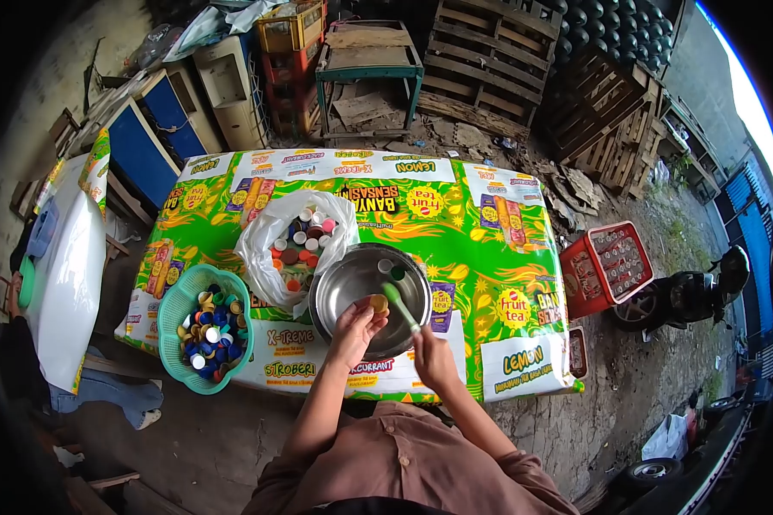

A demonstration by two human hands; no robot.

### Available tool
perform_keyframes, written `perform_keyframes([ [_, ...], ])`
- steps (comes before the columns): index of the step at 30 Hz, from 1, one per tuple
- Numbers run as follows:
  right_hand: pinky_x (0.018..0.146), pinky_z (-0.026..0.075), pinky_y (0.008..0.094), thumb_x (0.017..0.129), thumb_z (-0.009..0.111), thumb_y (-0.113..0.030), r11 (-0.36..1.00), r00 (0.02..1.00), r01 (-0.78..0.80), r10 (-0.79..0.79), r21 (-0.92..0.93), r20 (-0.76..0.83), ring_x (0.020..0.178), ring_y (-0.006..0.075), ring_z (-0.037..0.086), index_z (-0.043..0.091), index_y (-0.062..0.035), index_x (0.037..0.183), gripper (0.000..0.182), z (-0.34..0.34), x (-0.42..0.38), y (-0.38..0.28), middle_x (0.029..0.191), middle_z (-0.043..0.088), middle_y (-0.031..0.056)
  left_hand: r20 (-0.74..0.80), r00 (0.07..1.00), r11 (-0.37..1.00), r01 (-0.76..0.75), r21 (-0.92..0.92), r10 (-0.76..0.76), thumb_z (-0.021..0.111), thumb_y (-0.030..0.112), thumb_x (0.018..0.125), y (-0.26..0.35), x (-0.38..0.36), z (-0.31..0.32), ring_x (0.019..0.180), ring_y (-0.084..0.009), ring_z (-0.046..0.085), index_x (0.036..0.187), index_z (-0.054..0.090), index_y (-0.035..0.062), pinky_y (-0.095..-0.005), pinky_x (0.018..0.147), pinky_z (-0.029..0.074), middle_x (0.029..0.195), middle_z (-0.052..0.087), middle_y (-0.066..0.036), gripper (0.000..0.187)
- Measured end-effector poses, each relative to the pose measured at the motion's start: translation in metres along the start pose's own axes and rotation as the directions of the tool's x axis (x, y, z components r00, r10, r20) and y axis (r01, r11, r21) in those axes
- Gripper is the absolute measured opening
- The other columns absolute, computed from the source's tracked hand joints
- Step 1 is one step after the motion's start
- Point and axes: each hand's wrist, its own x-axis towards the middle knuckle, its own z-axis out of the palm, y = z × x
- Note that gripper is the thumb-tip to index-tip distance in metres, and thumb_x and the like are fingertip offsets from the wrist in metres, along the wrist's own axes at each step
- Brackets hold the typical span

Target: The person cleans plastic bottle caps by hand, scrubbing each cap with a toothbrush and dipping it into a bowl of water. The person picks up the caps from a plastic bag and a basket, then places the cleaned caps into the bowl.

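Observation:
Over the near side of a steel bowl, my left hand pinches a yellowish bottle cap between its fingertips. My right hand is closed round the pale handle of a small brush with a green head, which points into the bowl close to the cap. A white cap and a dark green cap lie toward the bowl's far right side. Touching the bowl on the left is a white plastic bag, open at the top, with many white, red and brown caps inside.
A mint-green plastic basket full of mixed caps stands at the table's left front. The table wears a bright printed cover. A red crate sits off its right edge. Behind are wooden pallets and a worn stand.

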Motion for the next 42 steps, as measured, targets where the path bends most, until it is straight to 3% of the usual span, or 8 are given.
perform_keyframes([
  [6,0.046,0.033,0.0454,0.089,0.038,-0.019,0.98,0.993,-0.107,0.114,0.169,-0.034,0.053,0.0424,0.048,0.041,0.0007,0.074,0.025,0.004,0.005,0.005,0.053,0.046,0.0233,0.039,0.999,0.998,-0.019,-0.059,0.021,0.044,0.007,0.087,0.003,0.004,-0.005,0.087,-0.0132,0.054,0.108,0.049,0.0063,-0.0263,0.077,0.044,0.096,0.055,-0.005,0.022],
  [9,0.05,0.035,0.0441,0.09,0.037,-0.02,0.97,0.987,-0.099,0.066,0.223,0.15,0.057,0.0418,0.049,0.042,0.0008,0.073,0.027,0.01,-0.005,-0.004,0.056,0.046,0.0241,0.03,0.998,0.997,-0.054,-0.049,0.055,0.043,0.007,0.088,-0.003,0.009,-0.01,0.088,-0.0129,0.056,0.108,0.048,0.0059,-0.025,0.075,0.045,0.1,0.055,-0.004,0.021],
  [13,0.05,0.035,0.0438,0.09,0.037,-0.02,0.979,0.982,-0.132,0.108,0.156,0.152,0.057,0.042,0.049,0.042,0.0009,0.073,0.027,0.01,-0.005,-0.002,0.057,0.047,0.0238,-0.073,0.986,0.975,-0.137,0.176,0.152,0.047,0.007,0.087,-0.009,0.011,-0.011,0.089,-0.0118,0.056,0.109,0.048,0.0054,-0.0243,0.073,0.046,0.101,0.055,-0.004,0.022],
  [24,0.043,0.034,0.0489,0.088,0.041,-0.019,1.0,0.995,0.025,-0.026,0.011,0.093,0.05,0.0423,0.049,0.04,-0.0015,0.075,0.022,0.014,0.0,0.002,0.051,0.047,0.0235,-0.031,0.997,0.982,-0.067,0.178,0.074,0.048,0.013,0.087,0.007,0.003,-0.005,0.101,-0.0174,0.053,0.114,0.047,0.0024,-0.0256,0.085,0.045,0.108,0.053,-0.006,0.029],
  [28,0.044,0.034,0.0464,0.087,0.042,-0.014,0.997,0.996,-0.066,0.064,0.028,0.064,0.052,0.0423,0.049,0.04,-0.0009,0.075,0.018,0.002,0.012,-0.005,0.052,0.046,0.0229,-0.025,0.999,0.996,-0.041,0.073,0.043,0.044,0.02,0.089,0.006,0.001,-0.012,0.096,-0.0156,0.055,0.113,0.048,0.0037,-0.025,0.078,0.045,0.11,0.053,-0.006,0.029],
  [32,0.042,0.036,0.0478,0.086,0.045,-0.018,0.997,0.989,0.067,-0.062,-0.037,0.133,0.049,0.0414,0.05,0.04,-0.0033,0.079,0.017,0.01,0.001,-0.011,0.049,0.048,0.0221,-0.029,0.998,0.997,-0.054,0.057,0.056,0.038,0.029,0.091,-0.006,0.004,-0.021,0.087,-0.0116,0.056,0.108,0.051,0.0053,-0.0231,0.067,0.044,0.103,0.056,-0.006,0.032],
  [33,0.042,0.036,0.0479,0.086,0.045,-0.018,0.998,0.992,0.058,-0.058,0.007,0.109,0.048,0.0414,0.05,0.04,-0.0035,0.079,0.017,0.015,0.005,-0.005,0.049,0.048,0.0222,-0.102,0.992,0.977,-0.056,0.205,0.078,0.036,0.034,0.092,-0.011,0.006,-0.022,0.083,-0.0098,0.056,0.103,0.053,0.0054,-0.0221,0.063,0.042,0.095,0.059,-0.004,0.035],
  [42,0.042,0.037,0.049,0.086,0.045,-0.02,1.0,0.997,-0.007,0.006,0.014,0.074,0.049,0.0421,0.05,0.04,-0.0049,0.08,0.017,0.018,0.002,0.003,0.05,0.049,0.0228,-0.128,0.989,0.963,-0.031,0.269,0.068,0.034,0.036,0.092,-0.016,0.015,-0.023,0.07,-0.0088,0.048,0.095,0.054,0.0039,-0.0219,0.059,0.037,0.083,0.056,-0.004,0.038],
])
